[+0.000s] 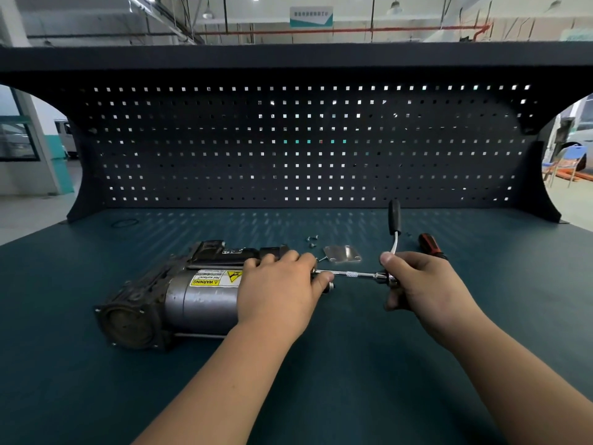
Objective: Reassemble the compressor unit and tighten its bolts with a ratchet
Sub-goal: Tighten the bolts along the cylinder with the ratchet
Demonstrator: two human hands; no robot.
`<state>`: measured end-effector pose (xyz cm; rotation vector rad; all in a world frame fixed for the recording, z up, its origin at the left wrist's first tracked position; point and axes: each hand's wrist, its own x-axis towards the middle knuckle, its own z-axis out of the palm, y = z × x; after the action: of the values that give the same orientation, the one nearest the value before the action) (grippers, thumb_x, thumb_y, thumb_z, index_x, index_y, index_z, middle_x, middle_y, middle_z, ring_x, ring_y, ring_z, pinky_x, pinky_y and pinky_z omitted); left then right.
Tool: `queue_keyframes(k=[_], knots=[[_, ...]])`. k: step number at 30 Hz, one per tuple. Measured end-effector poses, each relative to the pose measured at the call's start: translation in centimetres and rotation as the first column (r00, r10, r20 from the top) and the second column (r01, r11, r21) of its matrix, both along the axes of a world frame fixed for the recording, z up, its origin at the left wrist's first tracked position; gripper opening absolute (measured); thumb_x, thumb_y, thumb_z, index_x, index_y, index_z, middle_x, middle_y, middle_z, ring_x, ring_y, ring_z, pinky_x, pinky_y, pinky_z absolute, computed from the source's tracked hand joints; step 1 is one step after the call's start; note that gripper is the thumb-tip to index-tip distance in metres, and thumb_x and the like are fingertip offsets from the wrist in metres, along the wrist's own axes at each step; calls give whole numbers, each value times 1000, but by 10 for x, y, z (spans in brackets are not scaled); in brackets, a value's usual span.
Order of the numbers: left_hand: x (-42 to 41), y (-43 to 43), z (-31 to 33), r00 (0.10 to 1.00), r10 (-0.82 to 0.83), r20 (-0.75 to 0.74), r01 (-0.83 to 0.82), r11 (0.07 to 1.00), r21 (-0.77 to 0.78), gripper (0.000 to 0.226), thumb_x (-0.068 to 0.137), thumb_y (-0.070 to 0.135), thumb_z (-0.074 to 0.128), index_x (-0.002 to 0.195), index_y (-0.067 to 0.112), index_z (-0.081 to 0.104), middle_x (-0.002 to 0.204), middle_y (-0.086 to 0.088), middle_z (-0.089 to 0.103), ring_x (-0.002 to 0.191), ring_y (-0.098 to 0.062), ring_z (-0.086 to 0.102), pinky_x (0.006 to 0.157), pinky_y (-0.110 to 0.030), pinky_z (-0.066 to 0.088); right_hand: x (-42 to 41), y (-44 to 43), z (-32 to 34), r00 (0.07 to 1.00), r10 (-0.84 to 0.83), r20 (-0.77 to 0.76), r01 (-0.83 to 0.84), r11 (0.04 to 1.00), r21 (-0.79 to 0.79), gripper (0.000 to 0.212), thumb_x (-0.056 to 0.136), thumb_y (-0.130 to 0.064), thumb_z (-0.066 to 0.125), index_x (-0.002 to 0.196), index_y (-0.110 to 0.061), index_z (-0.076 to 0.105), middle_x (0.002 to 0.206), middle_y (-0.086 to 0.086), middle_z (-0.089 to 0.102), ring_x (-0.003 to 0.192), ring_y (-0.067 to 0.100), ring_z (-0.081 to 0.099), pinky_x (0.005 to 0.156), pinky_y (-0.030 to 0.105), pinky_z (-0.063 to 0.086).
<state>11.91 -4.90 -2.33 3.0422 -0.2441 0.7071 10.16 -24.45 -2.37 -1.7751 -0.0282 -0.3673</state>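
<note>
Compressor (pixel 192 293) lies in the middle of the table (pixel 385 364), left hand (pixel 279 290) covering its right end and pinching the ratchet (pixel 353 273) by its bar, right hand (pixel 417 284) curled round its head, with plate (pixel 342 254), screws (pixel 313 240) and screwdriver (pixel 431 245) just behind, toward the back edge.

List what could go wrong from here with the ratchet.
1. The long extension spans from the ratchet in the right hand to the compressor; tilted, it may slip off, and the left hand pinches that very end.
2. The compressor lies on its side, steadied only by that hand; it might roll.
3. Loose screws and a plate lie close behind; a swing could scatter them.
</note>
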Motion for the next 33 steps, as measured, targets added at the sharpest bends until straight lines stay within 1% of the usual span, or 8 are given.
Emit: queue_keyframes(k=[6, 10, 12, 15, 19, 22, 25, 33], knots=[[1, 0, -1, 1000, 11, 15, -11, 1000, -4, 46, 94, 64, 23, 111, 33, 52, 113, 10, 58, 108, -20, 51, 85, -37, 31, 0, 0, 2, 994, -25, 108, 34, 995, -90, 17, 89, -28, 64, 75, -36, 69, 58, -7, 61, 56, 19, 68, 66, 33, 51], [2, -1, -1, 1000, 20, 16, -20, 1000, -23, 46, 94, 65, 23, 109, 33, 53, 112, 9, 59, 106, -20, 52, 84, -37, 31, -1, -1, 4, 993, 33, 116, -28, 999, -43, 26, 86, -17, 70, 79, -42, 72, 73, -12, 71, 72, 15, 72, 73, 27, 52], [2, -2, 0, 999, 25, 23, -25, 999, -24, 47, 93, 65, 23, 108, 33, 53, 110, 9, 60, 106, -20, 52, 83, -37, 31, -2, -3, 6, 993, 57, 106, -52, 997, -48, 23, 84, -15, 71, 79, -37, 75, 78, -8, 74, 79, 12, 72, 79, 26, 51], [1, -2, -1, 999, 19, 28, -19, 1000, -21, 47, 93, 65, 22, 107, 33, 53, 109, 10, 60, 105, -19, 53, 83, -37, 31, -2, -5, 7, 993, 84, 89, -81, 996, -28, 17, 86, -12, 70, 80, -28, 75, 80, -11, 74, 73, 11, 73, 73, 18, 56], [-1, 1, -2, 999, -12, 34, 13, 999, -43, 47, 93, 65, 22, 111, 36, 53, 110, 12, 59, 105, -18, 53, 86, -36, 31, 2, -6, 3, 997, 57, 60, -60, 997, 47, 12, 86, -19, 69, 76, -15, 73, 60, -6, 64, 53, 21, 66, 62, 30, 60], [-2, 5, -2, 998, -52, 24, 53, 997, -56, 41, 91, 66, 26, 112, 39, 49, 111, 14, 57, 104, -16, 53, 89, -36, 31, 7, -5, -3, 1000, 16, -18, -16, 999, 42, 29, 86, -36, 65, 73, -10, 68, 52, -2, 54, 44, 19, 54, 62, 41, 55], [-2, 6, -2, 998, -56, 8, 57, 997, -46, 40, 91, 66, 28, 113, 39, 49, 112, 14, 56, 106, -17, 52, 91, -36, 30, 10, -2, -9, 998, 16, -57, -10, 994, 107, 42, 89, -38, 62, 83, 4, 64, 51, 1, 49, 43, 19, 46, 57, 38, 49], [0, 3, 0, 1000, -25, -4, 25, 999, -36, 42, 94, 63, 25, 113, 36, 51, 115, 11, 58, 108, -19, 51, 89, -38, 31, 8, -3, -6, 997, 75, 0, -74, 993, 97, 19, 92, -27, 60, 81, -26, 76, 57, -7, 49, 51, 15, 47, 59, 33, 49]])
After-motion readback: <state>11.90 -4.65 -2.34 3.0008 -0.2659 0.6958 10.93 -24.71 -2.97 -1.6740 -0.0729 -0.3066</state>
